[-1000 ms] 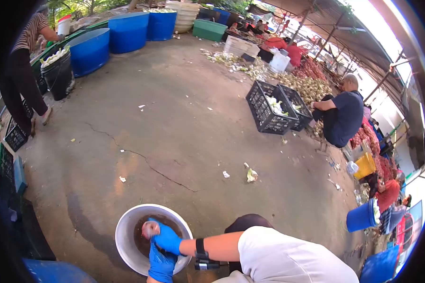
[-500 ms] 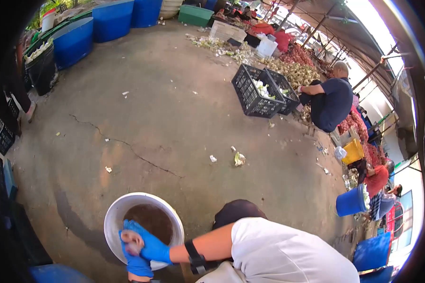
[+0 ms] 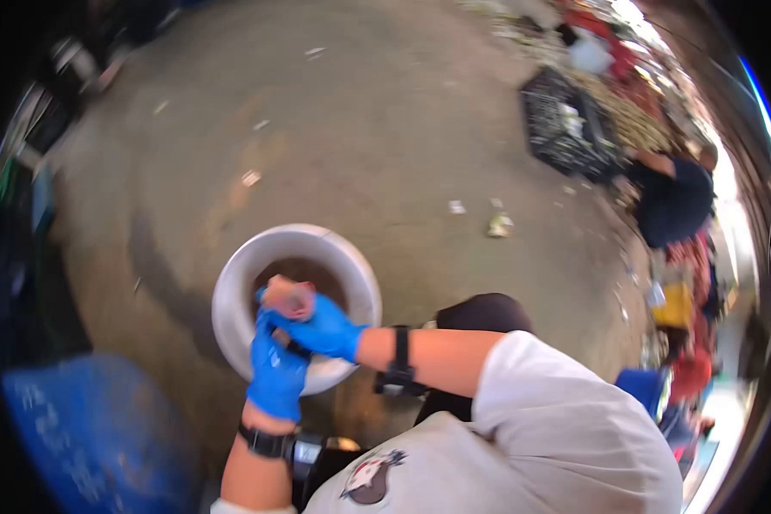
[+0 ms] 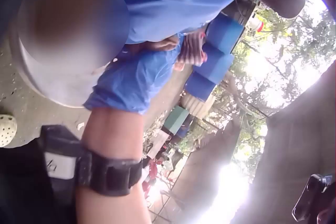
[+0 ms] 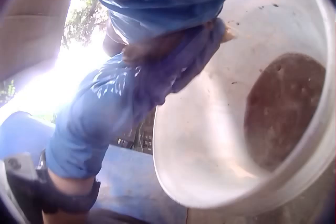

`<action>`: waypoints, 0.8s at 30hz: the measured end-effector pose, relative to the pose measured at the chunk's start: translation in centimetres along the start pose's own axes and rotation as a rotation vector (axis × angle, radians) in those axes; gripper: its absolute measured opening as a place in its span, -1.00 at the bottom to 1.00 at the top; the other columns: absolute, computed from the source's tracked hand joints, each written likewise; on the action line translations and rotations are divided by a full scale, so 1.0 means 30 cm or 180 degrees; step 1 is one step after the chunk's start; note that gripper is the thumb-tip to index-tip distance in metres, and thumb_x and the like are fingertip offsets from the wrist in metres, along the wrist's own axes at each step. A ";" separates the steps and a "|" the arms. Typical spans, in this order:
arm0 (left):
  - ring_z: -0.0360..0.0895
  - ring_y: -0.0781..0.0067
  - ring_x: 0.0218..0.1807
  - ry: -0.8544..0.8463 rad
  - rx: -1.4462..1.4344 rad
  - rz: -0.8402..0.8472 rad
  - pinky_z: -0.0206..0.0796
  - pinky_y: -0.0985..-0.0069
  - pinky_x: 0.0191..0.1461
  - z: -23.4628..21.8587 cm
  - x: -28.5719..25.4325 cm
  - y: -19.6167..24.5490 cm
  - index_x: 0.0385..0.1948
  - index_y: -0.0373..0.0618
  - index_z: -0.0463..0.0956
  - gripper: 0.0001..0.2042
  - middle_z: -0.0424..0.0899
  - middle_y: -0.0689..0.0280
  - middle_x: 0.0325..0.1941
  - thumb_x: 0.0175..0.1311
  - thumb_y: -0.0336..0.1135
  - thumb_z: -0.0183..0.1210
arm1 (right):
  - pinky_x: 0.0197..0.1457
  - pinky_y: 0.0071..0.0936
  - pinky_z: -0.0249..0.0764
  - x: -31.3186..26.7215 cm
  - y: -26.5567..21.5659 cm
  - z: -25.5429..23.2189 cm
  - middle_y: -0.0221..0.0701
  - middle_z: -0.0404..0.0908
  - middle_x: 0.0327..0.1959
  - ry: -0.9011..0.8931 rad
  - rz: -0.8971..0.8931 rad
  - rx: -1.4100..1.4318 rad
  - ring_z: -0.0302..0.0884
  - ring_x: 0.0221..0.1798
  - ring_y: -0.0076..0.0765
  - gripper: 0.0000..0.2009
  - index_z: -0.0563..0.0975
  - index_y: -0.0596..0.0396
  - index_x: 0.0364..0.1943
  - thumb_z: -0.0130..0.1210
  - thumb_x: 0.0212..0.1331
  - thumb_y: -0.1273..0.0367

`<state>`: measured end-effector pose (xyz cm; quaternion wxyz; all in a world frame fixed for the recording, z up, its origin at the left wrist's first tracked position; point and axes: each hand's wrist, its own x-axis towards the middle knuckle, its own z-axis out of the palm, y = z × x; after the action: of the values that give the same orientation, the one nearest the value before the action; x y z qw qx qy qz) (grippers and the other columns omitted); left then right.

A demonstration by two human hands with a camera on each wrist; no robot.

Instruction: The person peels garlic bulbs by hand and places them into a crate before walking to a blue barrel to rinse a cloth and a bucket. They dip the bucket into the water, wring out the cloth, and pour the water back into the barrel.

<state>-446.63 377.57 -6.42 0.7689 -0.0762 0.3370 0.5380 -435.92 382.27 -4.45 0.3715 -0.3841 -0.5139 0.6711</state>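
Compare with half a second back: find pinkish item (image 3: 288, 297) shifted from near-left side of white bucket (image 3: 236, 291) to about middle of its mouth. Also note head view tipped down: lost row of blue tubs at top, gained more of blue container (image 3: 94, 428) at lower left. Take as handling kept up over the bucket, not as a set-down; can't judge progress beyond that.

Mark right hand (image 3: 327, 330) as curled, seemingly round pinkish item; can't read every finger. Mark left hand (image 3: 278, 377) as lying just below, touching right hand; can't tell how far closed, or whether bearing on the item too. Log brownish liquid (image 5: 283, 111) in bottom of bucket, clear of both gloves in right wrist view.

Can't name pinkish item: blurred in head view, partly covered by blue gloves. Spot pink striped bit (image 4: 193, 49) at a glove's end in left wrist view; probably same item, can't confirm. Get little on grip from right wrist view: gloves overlapping, fingers lost in shadow. Hit round smear (image 4: 73, 19) across bucket in left wrist view, masking the inside. Find black crate (image 3: 544, 128) and person in dark top (image 3: 677, 201) toward right of head view, both smeared; can't make out crate contents properly.
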 end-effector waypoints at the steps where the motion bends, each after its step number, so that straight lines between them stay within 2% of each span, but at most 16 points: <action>1: 0.32 0.36 0.16 -0.0116 -0.0044 0.0293 0.18 0.35 0.24 0.028 -0.002 0.002 0.09 -0.01 0.28 -0.64 0.37 0.28 0.11 0.31 -0.12 -0.10 | 0.00 -0.51 0.39 -0.026 -0.079 0.011 -0.37 0.53 -0.15 -0.0158 0.0378 -0.0434 0.46 -0.08 -0.48 -0.75 0.47 0.15 -0.12 0.11 0.08 0.44; 2: 0.38 0.38 0.11 -0.0848 0.0184 0.0545 0.22 0.40 0.20 -0.037 0.010 0.006 0.03 0.00 0.31 -0.65 0.42 0.30 0.06 0.29 -0.08 -0.07 | 0.05 -0.46 0.32 -0.023 0.008 0.003 -0.33 0.50 -0.12 -0.0456 -0.0158 -0.0656 0.42 -0.06 -0.41 -0.71 0.48 0.06 -0.13 0.15 0.03 0.34; 3: 0.43 0.41 0.04 -0.0198 0.0120 0.0731 0.28 0.41 0.13 0.027 -0.020 -0.005 -0.06 0.01 0.37 -0.68 0.47 0.31 -0.01 0.29 -0.03 -0.07 | 0.15 -0.45 0.28 -0.048 -0.014 0.009 -0.33 0.44 0.00 -0.0433 0.0560 -0.0316 0.36 0.06 -0.41 -0.57 0.39 0.10 -0.01 0.21 -0.02 0.38; 4: 0.45 0.36 0.01 -0.0096 -0.0224 0.0190 0.30 0.39 0.11 0.038 -0.007 0.008 -0.09 0.01 0.39 -0.62 0.49 0.29 -0.03 0.27 0.07 -0.10 | 0.18 -0.44 0.28 -0.048 0.029 0.005 -0.33 0.42 0.03 -0.0577 -0.0115 -0.0394 0.36 0.07 -0.42 -0.46 0.30 0.13 0.07 0.24 -0.05 0.42; 5: 0.47 0.32 -0.01 0.0067 -0.0595 -0.0336 0.32 0.36 0.09 0.049 0.010 0.021 -0.12 0.01 0.41 -0.55 0.52 0.27 -0.06 0.25 0.17 -0.13 | 0.20 -0.42 0.26 -0.070 0.034 -0.002 -0.33 0.41 0.04 -0.0609 0.0037 -0.0169 0.36 0.10 -0.40 -0.48 0.30 0.13 0.08 0.21 -0.01 0.41; 6: 0.49 0.25 -0.03 -0.0278 -0.0980 -0.0675 0.33 0.35 0.08 -0.004 0.070 -0.005 -0.10 0.00 0.43 -0.48 0.53 0.23 -0.07 0.22 0.25 -0.17 | 0.19 -0.43 0.26 -0.072 0.069 -0.021 -0.34 0.40 0.05 -0.0625 0.0386 -0.0045 0.35 0.12 -0.38 -0.49 0.27 0.14 0.11 0.16 0.02 0.45; 8: 0.51 0.26 -0.06 -0.0062 -0.0751 -0.0410 0.35 0.37 0.05 0.021 0.066 -0.021 -0.09 -0.04 0.44 -0.46 0.54 0.18 -0.06 0.23 0.25 -0.19 | 0.17 -0.44 0.27 -0.064 0.107 -0.036 -0.31 0.40 0.05 -0.0557 -0.0180 -0.0964 0.35 0.12 -0.34 -0.53 0.26 0.17 0.11 0.08 0.08 0.49; 13: 0.51 0.33 -0.15 0.0298 -0.0379 0.0107 0.38 0.43 -0.09 -0.073 0.165 -0.135 -0.09 -0.10 0.44 -0.45 0.56 0.21 -0.13 0.27 0.21 -0.22 | 0.11 -0.48 0.31 -0.059 0.078 0.018 -0.31 0.44 -0.01 0.0214 -0.0284 -0.0301 0.37 0.07 -0.41 -0.64 0.32 0.18 0.06 0.03 0.14 0.49; 15: 0.49 0.40 -0.28 0.0732 0.0677 0.0445 0.36 0.46 -0.21 -0.103 0.190 -0.159 -0.16 -0.13 0.49 -0.45 0.56 0.26 -0.29 0.30 0.18 -0.27 | 0.03 -0.53 0.35 -0.042 0.019 0.036 -0.38 0.47 -0.08 0.0316 0.0026 -0.0054 0.39 0.00 -0.51 -0.68 0.35 0.18 0.02 0.03 0.17 0.48; 16: 0.44 0.41 -0.41 0.1125 0.1161 0.0001 0.33 0.49 -0.27 -0.024 0.145 -0.098 -0.26 -0.15 0.53 -0.44 0.51 0.25 -0.45 0.31 0.18 -0.29 | -0.06 -0.58 0.39 -0.023 0.019 0.042 -0.44 0.48 -0.14 0.0600 0.0006 -0.0305 0.42 -0.08 -0.57 -0.73 0.38 0.17 -0.04 0.05 0.17 0.46; 17: 0.44 0.41 -0.41 0.1141 0.1145 -0.0003 0.33 0.49 -0.27 0.016 0.112 -0.067 -0.26 -0.15 0.53 -0.44 0.51 0.25 -0.45 0.31 0.18 -0.29 | -0.06 -0.58 0.39 -0.011 0.007 0.042 -0.44 0.48 -0.14 0.0587 0.0025 -0.0307 0.42 -0.08 -0.57 -0.73 0.38 0.17 -0.04 0.05 0.17 0.46; 19: 0.49 0.30 -0.40 0.1091 0.1700 0.0222 0.34 0.42 -0.21 0.030 0.093 -0.043 -0.34 -0.18 0.54 -0.40 0.54 0.16 -0.49 0.31 0.19 -0.32 | -0.14 -0.60 0.42 0.011 -0.020 0.034 -0.48 0.49 -0.24 0.0774 0.0749 0.0509 0.44 -0.19 -0.59 -0.78 0.43 0.12 -0.12 0.09 0.16 0.40; 20: 0.51 0.26 -0.39 0.1075 0.1884 0.0299 0.35 0.40 -0.19 0.012 0.100 -0.043 -0.36 -0.19 0.54 -0.39 0.54 0.13 -0.50 0.30 0.20 -0.33 | -0.22 -0.63 0.41 0.027 -0.011 0.036 -0.50 0.50 -0.31 0.1052 0.0767 0.0968 0.45 -0.28 -0.60 -0.82 0.46 0.06 -0.19 0.09 0.16 0.34; 21: 0.52 0.16 -0.30 0.1135 0.2594 0.0334 0.34 0.36 -0.13 -0.056 0.138 -0.061 -0.31 -0.24 0.52 -0.42 0.56 0.05 -0.41 0.30 0.16 -0.27 | -0.22 -0.63 0.41 0.051 0.014 0.004 -0.50 0.50 -0.31 0.1046 0.0765 0.0963 0.45 -0.28 -0.60 -0.82 0.46 0.06 -0.19 0.09 0.16 0.34; 23: 0.54 0.05 -0.20 0.1183 0.3296 0.0361 0.33 0.31 -0.07 -0.075 0.114 -0.027 -0.25 -0.29 0.50 -0.45 0.58 -0.03 -0.32 0.29 0.12 -0.22 | -0.29 -0.64 0.38 0.090 0.053 -0.071 -0.53 0.50 -0.39 0.0562 0.2111 0.1193 0.43 -0.37 -0.62 -0.88 0.47 0.01 -0.26 0.08 0.17 0.33; 24: 0.49 0.00 -0.08 0.1076 0.3718 0.0918 0.29 0.28 0.01 -0.079 0.085 0.003 -0.16 -0.32 0.45 -0.49 0.54 -0.08 -0.20 0.28 0.06 -0.15 | -0.35 -0.65 0.34 0.099 0.060 -0.073 -0.56 0.50 -0.44 0.0264 0.1428 0.0349 0.42 -0.41 -0.65 -0.90 0.47 -0.01 -0.32 0.09 0.14 0.33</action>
<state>-447.24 378.45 -9.73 0.5394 0.3190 0.6994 0.3438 -435.42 385.46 -6.98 0.2542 -0.4952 -0.3627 0.7474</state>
